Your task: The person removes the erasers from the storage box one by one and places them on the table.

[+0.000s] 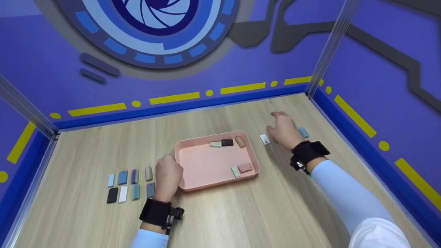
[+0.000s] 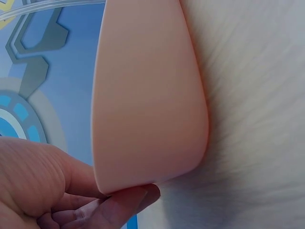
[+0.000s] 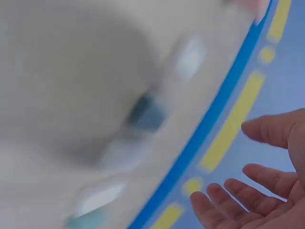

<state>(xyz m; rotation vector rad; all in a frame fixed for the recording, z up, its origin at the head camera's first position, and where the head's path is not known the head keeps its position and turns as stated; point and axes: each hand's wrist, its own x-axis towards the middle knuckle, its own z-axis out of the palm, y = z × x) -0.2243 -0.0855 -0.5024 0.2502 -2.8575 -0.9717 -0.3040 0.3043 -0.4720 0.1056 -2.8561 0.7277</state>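
Note:
A shallow pink tray (image 1: 206, 186) lies mid-table with several small rectangular blocks inside, among them a black block (image 1: 227, 142), a tan block (image 1: 239, 142) and a pink block (image 1: 245, 168). My left hand (image 1: 168, 175) grips its left side; in the left wrist view the fingers (image 2: 119, 205) pinch the tray wall (image 2: 147, 105) at a corner. To the right of the tray, my right hand (image 1: 284, 131) hovers with spread fingers, holding nothing. A white block (image 1: 264, 139) lies to its left and a teal block (image 1: 303, 132) to its right. The blocks are blurred in the right wrist view.
Left of the tray stand two rows of small blocks, including a black one (image 1: 112, 195), a white one (image 1: 123, 194) and a blue one (image 1: 122, 177). Blue-purple panels (image 1: 241, 69) with metal corner posts (image 1: 330, 48) enclose the wooden table (image 1: 241, 217).

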